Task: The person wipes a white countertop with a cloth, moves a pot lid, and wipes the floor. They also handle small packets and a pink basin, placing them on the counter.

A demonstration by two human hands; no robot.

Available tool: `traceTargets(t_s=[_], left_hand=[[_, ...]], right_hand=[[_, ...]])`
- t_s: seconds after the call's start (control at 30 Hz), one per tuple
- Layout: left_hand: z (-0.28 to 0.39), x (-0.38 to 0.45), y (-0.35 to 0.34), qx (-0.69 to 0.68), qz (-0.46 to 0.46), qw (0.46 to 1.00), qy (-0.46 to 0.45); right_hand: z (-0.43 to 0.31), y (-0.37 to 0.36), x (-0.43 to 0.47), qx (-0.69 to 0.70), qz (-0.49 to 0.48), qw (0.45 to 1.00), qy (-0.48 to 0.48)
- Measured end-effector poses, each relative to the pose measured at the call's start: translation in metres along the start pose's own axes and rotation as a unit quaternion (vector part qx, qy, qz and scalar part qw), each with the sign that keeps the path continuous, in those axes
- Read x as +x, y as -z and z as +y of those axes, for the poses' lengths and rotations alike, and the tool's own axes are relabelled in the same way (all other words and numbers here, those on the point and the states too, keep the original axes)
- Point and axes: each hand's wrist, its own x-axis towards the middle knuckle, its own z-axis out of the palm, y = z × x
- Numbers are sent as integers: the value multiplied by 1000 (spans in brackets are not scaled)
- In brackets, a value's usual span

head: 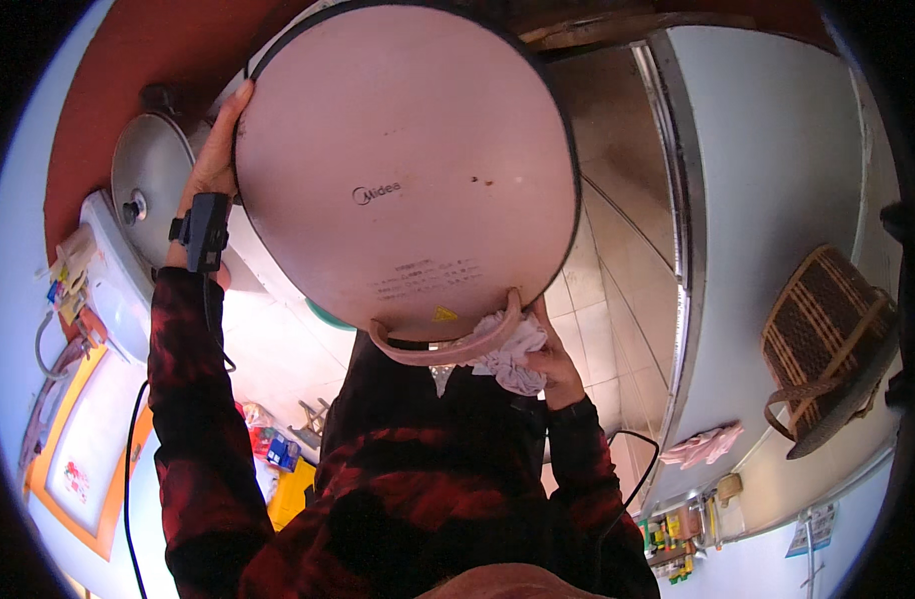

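A large round pink Midea appliance lid (420, 135) with a dark rim is held up in front of me. Its curved pink handle (442, 353) points towards my body, and a small yellow warning mark sits beside it. My left hand (219, 150) grips the lid's rim at the upper left, its fingers partly hidden behind. My right hand (555, 363) is at the lower right edge, shut on a crumpled whitish cloth (516, 356) that lies against the handle. A few dark specks show on the lid's face.
A metal pot lid (154, 187) with a black knob is at the left, above a white basin (117, 299). On the right, a grey counter (749, 187) bears a woven basket (824, 344) and a pink cloth (703, 445). Dark cables hang beside both arms.
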Motion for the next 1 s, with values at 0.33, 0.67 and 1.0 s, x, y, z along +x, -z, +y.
traceTargets(t_s=[0.33,0.67,1.0], left_hand=[[-71,70,42,116,72,990,22],[-79,109,34,145,73,987,21],[-80,135,52,61,78,995,15]], right_hand=[[61,43,101,44,-27,998,18],[64,43,151,56,17,998,-4],[69,52,180,86,-30,996,10]])
